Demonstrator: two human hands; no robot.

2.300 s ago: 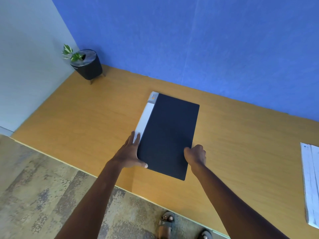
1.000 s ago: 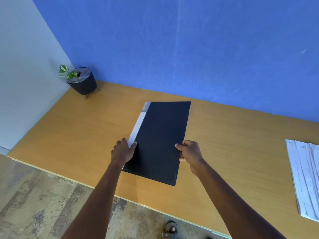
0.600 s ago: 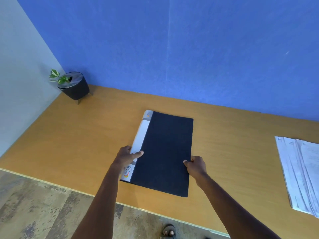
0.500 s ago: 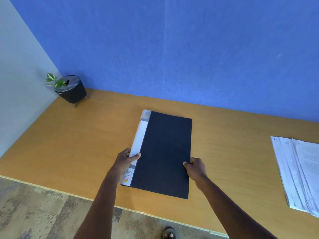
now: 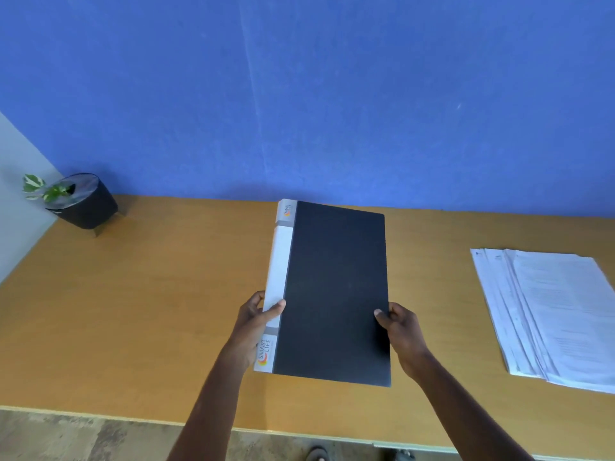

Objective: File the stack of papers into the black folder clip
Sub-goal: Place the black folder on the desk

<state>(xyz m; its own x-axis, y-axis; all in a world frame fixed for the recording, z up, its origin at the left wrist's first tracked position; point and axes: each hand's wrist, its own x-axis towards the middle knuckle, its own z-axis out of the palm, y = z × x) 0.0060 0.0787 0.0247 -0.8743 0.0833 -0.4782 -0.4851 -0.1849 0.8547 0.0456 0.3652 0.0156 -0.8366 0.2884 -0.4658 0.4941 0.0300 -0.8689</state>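
At the far left corner of the wooden table [image 5: 139, 294] a small plant [image 5: 43, 188] sits in a dark round pot [image 5: 83, 202] against the blue wall [image 5: 332, 94]. Near the middle, the left hand [image 5: 254, 322] clasps the white spine of the black folder [image 5: 336, 291], thumb on top and fingers curled beneath. The folder is closed, its near end close to the table's front edge. The right hand [image 5: 401, 331] grips the folder's opposite long edge, thumb pressed on the cover. Well apart at the right, the stack of papers [image 5: 549, 314] lies flat, sheets slightly fanned, untouched by either hand.
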